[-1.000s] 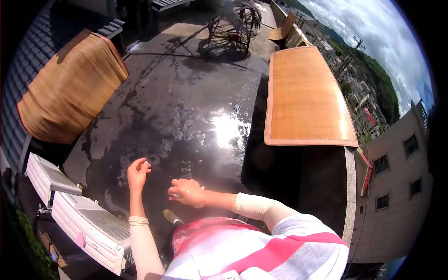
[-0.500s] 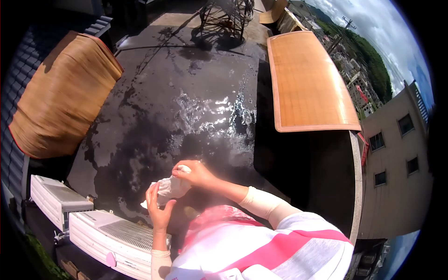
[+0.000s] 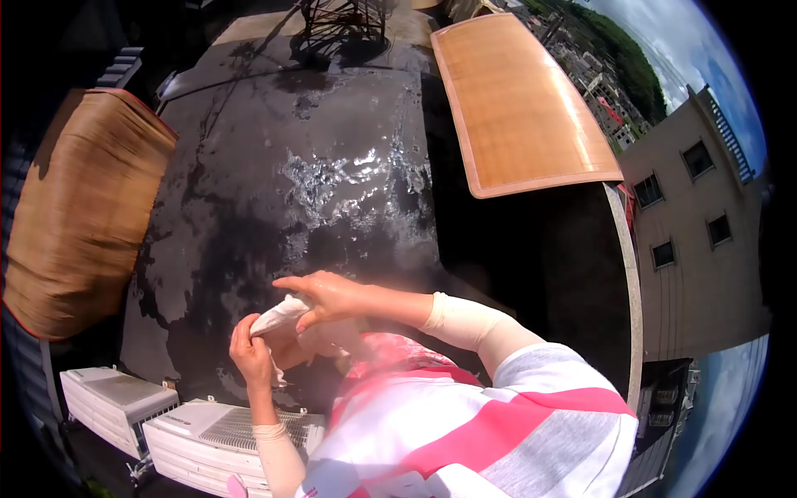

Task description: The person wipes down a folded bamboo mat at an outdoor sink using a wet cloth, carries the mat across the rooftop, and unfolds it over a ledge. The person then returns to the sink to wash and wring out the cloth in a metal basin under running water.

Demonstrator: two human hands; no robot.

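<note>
A crumpled white cloth (image 3: 280,317) is stretched between my two hands in front of my body, above the dark wet floor (image 3: 249,249). My left hand (image 3: 248,353) is closed around its lower left end, and a loose piece of the cloth hangs below the fingers. At the upper right end, my right hand (image 3: 330,296) has the cloth between its thumb and fingers, with the index finger stretched out to the left. A pink patterned garment (image 3: 398,353) shows at my waist, just below the right wrist.
Two white air-conditioner units (image 3: 207,448) stand at the lower left. An orange-brown mat (image 3: 531,108) lies over the right-hand wall (image 3: 627,266), and another brown mat (image 3: 87,207) drapes at left. A metal frame stand (image 3: 344,25) is at the far end.
My left hand has moved left and slightly down, and the right hand's index finger has straightened. The cloth has changed shape between them. The whole view has shifted with my head.
</note>
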